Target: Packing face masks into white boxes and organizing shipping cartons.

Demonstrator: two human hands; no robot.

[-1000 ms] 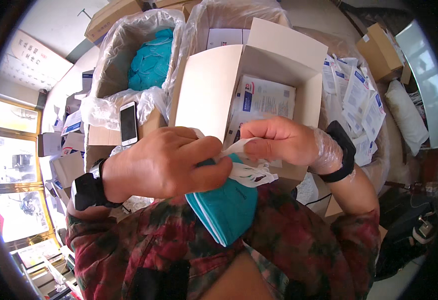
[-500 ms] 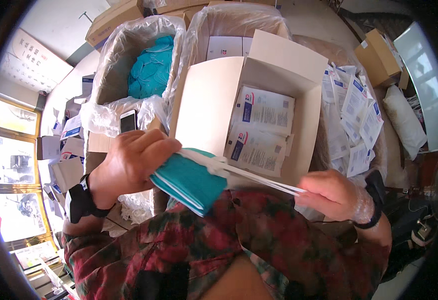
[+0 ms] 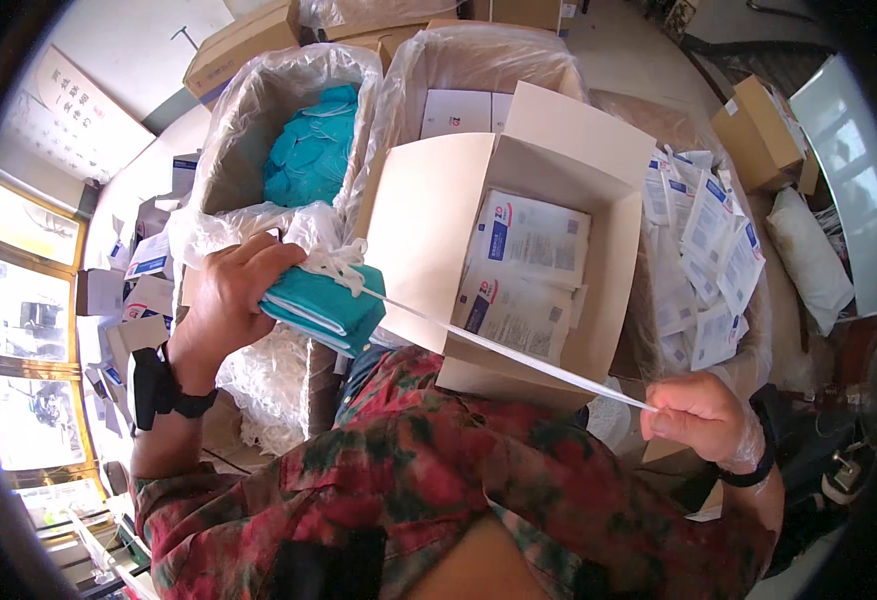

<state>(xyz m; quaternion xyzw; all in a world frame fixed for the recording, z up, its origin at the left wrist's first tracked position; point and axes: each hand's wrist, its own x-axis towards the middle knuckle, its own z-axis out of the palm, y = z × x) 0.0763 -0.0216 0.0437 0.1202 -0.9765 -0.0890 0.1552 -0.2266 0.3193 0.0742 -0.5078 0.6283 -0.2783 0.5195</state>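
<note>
You are holding a white strap [image 3: 579, 378] taut between your two hands.
Your left hand [image 3: 234, 295] is gripping the left end of a folded teal mask bundle [image 3: 324, 308], knuckles up, keeping it just left of the open carton's [image 3: 614, 250] left flap. Your right hand [image 3: 699, 415] is pinching the strap's other end in a curled fist, standing out beyond the carton's near right corner while the strap is crossing its near edge.
</note>
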